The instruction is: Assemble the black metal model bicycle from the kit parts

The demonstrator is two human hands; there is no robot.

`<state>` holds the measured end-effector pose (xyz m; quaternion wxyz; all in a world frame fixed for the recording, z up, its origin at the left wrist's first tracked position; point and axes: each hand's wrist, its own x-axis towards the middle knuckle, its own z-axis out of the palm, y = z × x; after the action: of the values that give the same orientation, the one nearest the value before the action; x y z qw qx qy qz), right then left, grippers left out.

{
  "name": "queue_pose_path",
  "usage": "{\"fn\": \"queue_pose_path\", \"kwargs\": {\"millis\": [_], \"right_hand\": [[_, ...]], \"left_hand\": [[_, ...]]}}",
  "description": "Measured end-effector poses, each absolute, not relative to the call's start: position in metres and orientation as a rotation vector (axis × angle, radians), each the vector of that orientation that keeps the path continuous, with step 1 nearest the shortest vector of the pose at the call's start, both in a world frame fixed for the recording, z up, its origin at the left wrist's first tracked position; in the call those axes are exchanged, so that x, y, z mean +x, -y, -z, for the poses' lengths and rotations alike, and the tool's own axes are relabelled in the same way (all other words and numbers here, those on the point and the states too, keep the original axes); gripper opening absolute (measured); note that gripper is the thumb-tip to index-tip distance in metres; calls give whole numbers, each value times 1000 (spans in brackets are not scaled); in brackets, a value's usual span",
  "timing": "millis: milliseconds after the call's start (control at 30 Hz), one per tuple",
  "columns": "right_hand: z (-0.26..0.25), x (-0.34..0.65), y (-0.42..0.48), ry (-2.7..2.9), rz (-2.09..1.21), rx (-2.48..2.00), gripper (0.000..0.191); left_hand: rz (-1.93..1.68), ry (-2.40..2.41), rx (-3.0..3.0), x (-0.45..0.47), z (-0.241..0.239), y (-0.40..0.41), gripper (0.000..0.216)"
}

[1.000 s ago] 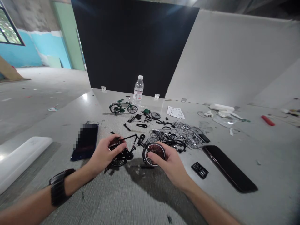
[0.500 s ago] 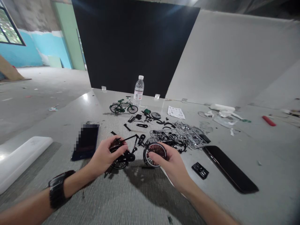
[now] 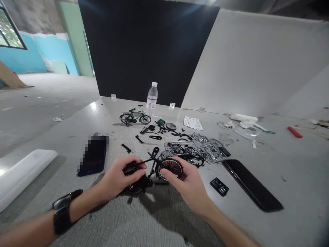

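Bicycle [image 3: 147, 182], small and black, sits at six o'clock, both wheels seemingly on, though left hand [image 3: 120, 175] hides the nine-o'clock end it clasps; right hand [image 3: 191, 181] pinches the three-o'clock wheel [image 3: 172, 165]! From there, two o'clock: chrome sprues [image 3: 190, 149], unused. Eleven: green bicycle [image 3: 134, 120], looking complete. Twelve: loose black parts [image 3: 155, 137], unfitted.

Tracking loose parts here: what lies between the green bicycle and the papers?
Head view: a green piece, a round grey part and small black parts.
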<state>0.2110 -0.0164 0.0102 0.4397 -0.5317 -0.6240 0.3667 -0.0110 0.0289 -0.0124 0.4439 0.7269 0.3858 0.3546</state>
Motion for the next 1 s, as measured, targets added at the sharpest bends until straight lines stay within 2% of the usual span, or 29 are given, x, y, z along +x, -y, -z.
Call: {"fn": "queue_pose_path", "kwargs": {"millis": [300,533,700,900,1000], "right_hand": [[-4,207,15,916,-1670,-1036,29],[-5,207,17,702,-1806,-978,25],[0,209,16,894,-1711,-992,26],[-2,207,19,1409,-1125,-1227,20],[-6,203,20,1481,-978,-1251,15]], "left_hand": [[-820,-873,1840,-10,12,-23,15],[-795,-824,1858,-8,10,-23,13],[-789,-820,1896,-11,11,-22,16],[-756,-879,1811,-14,10,-27,26],[-686,-813,1662,-14,8,-31,32]]}}
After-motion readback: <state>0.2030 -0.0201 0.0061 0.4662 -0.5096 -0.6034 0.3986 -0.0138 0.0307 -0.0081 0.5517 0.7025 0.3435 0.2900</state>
